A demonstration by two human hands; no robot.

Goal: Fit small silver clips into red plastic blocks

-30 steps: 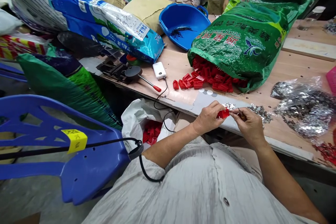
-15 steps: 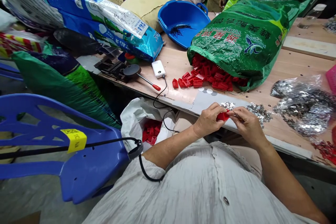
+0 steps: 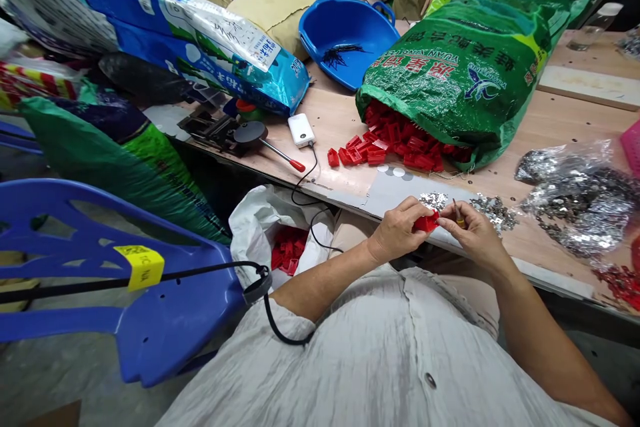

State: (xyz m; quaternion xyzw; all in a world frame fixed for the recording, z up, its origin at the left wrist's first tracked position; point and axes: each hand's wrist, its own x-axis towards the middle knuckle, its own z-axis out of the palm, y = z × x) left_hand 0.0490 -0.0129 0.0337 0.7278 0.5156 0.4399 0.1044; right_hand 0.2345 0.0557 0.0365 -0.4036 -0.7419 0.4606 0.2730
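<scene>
My left hand (image 3: pixel 397 230) is closed round a small red plastic piece (image 3: pixel 427 221) at the table's near edge. My right hand (image 3: pixel 473 232) pinches a thin tool with a yellowish grip (image 3: pixel 457 213), its fingertips touching the red piece. Just beyond my hands lies a small heap of shiny metal bits (image 3: pixel 434 199) on a grey sheet (image 3: pixel 395 190). More red pieces (image 3: pixel 395 143) spill from the mouth of a big green sack (image 3: pixel 465 67) lying on the wooden table (image 3: pixel 550 127).
A white bag holding red pieces (image 3: pixel 280 240) hangs below the table edge by my lap. A power bank (image 3: pixel 301 129), a small hand press (image 3: pixel 235 133), a blue basin (image 3: pixel 345 40), bags of metal parts (image 3: pixel 575 200), a blue chair (image 3: pixel 125 273) and stacked sacks (image 3: pixel 190 33) surround me. Other people sit beyond the table.
My hands have stayed together on the red piece; the right hand shifted slightly, and the thin tool now shows above its fingers.
</scene>
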